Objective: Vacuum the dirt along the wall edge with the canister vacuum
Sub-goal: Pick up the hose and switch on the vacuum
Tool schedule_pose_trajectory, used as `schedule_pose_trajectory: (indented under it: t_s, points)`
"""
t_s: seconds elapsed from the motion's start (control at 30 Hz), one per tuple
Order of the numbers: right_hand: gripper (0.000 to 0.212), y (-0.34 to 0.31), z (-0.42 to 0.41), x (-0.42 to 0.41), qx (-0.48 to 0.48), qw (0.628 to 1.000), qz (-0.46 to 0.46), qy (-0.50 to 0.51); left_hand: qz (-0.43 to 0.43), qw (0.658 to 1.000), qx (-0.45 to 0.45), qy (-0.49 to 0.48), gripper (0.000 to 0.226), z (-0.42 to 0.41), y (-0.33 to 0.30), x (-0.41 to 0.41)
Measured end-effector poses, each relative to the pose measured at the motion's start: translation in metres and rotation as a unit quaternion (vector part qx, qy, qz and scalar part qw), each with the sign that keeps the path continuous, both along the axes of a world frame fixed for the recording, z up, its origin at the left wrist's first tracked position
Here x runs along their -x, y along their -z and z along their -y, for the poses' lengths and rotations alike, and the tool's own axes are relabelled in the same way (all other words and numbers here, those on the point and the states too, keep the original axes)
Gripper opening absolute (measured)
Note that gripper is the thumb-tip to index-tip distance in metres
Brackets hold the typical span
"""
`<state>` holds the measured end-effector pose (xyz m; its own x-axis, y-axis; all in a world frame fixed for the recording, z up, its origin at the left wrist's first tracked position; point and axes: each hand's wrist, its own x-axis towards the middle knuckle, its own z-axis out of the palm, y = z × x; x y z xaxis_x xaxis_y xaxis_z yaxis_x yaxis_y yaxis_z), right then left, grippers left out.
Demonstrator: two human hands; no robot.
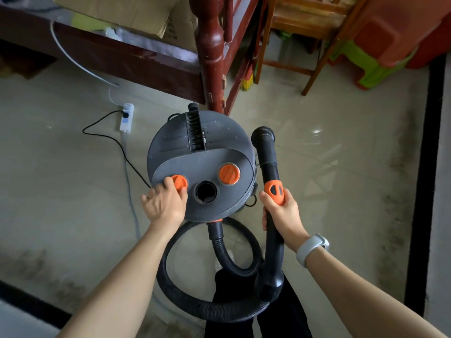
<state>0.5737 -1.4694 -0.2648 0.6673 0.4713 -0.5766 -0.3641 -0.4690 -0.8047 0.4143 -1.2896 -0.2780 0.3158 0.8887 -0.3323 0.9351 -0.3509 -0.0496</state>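
A grey round canister vacuum [214, 147] stands on the tiled floor in front of me. Its lid carries two orange knobs and an open black port [205, 192]. My left hand [164, 203] grips the left orange knob [180, 181] with curled fingers. My right hand [281, 215] holds the black hose handle [269, 164] just below its orange collar, the nozzle end pointing up and away. The black ribbed hose [195, 306] loops on the floor near my feet. Dark dirt [400, 191] streaks the floor along the right wall's black baseboard [424, 167].
A dark wooden bed frame [136, 62] with a turned post [211, 52] stands just behind the vacuum. A white power strip [127, 117] and the black cord lie at left. Wooden chair legs [317, 69] and red and green plastic stools [390, 50] fill the far right corner.
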Motion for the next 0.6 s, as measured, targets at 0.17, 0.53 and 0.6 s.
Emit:
schedule_pose_trajectory:
  t_s: [0.17, 0.53, 0.6]
  points:
    - [0.026, -0.027, 0.028, -0.023, 0.000, 0.997, -0.025, 0.079, 0.211, 0.970, 0.079, 0.092, 0.049, 0.073, -0.033, -0.032]
    - [0.030, -0.092, 0.128, -0.181, -0.048, 0.961, -0.050, 0.266, 0.194, 0.794, 0.543, 0.191, 0.046, 0.239, -0.081, -0.198]
    - [0.032, -0.107, 0.154, -0.225, -0.059, 0.958, -0.054, 0.276, 0.208, 0.799, 0.529, 0.199, 0.041, 0.268, -0.089, -0.237]
